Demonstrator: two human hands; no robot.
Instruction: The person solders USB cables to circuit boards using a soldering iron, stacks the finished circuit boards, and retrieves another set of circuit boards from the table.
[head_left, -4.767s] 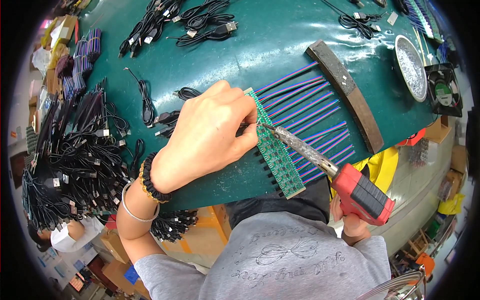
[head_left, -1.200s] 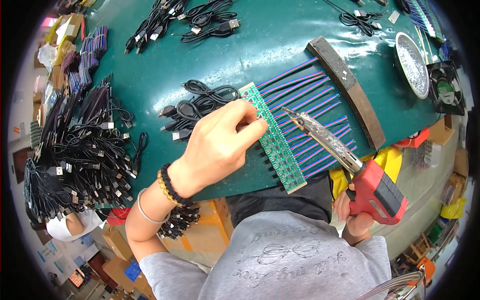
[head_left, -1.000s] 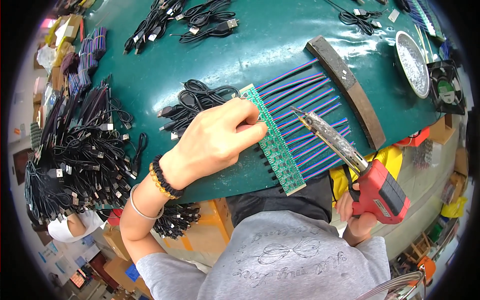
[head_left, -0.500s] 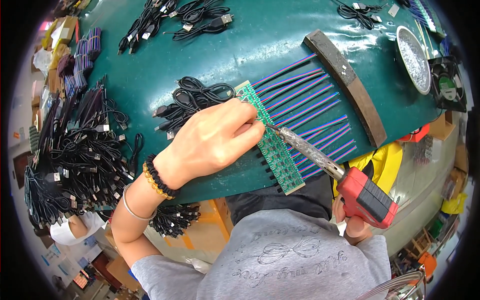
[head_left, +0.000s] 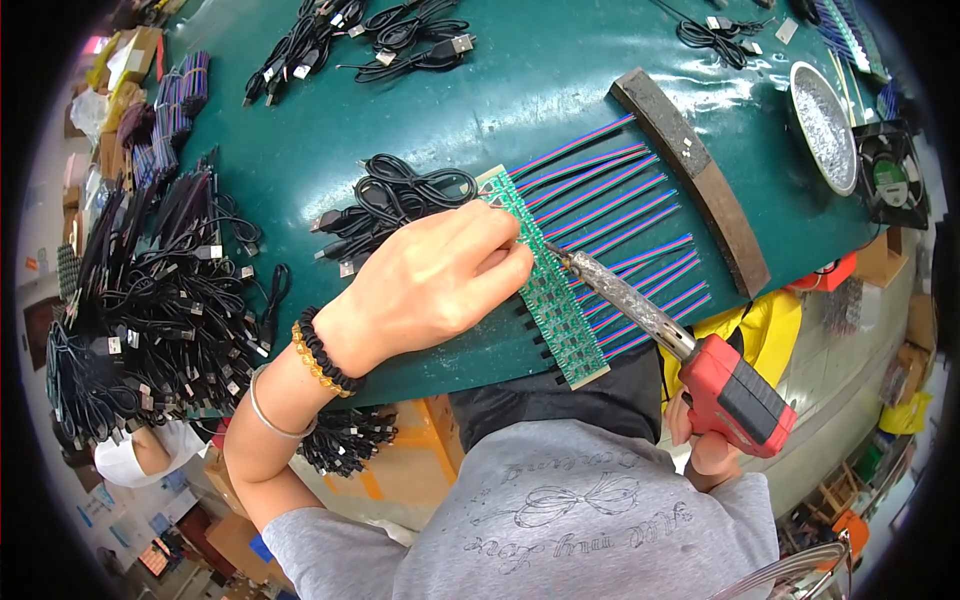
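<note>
Iron on the board, black cables (head_left: 150,320) heaped off to the left
Dark bar (head_left: 695,180) past the striped wires (head_left: 610,210); left hand (head_left: 425,285) blocks part of the circuit board (head_left: 563,320), fingertips pinched, can't tell on what. Board's at the green table's (head_left: 540,90) near edge, cardboard box (head_left: 390,475) below. Right hand (head_left: 708,452) grips the soldering iron (head_left: 735,390), tip now at the board; a second ago it hung over the wires.

The soldering iron's handle (head_left: 741,393) is red and black.
</note>
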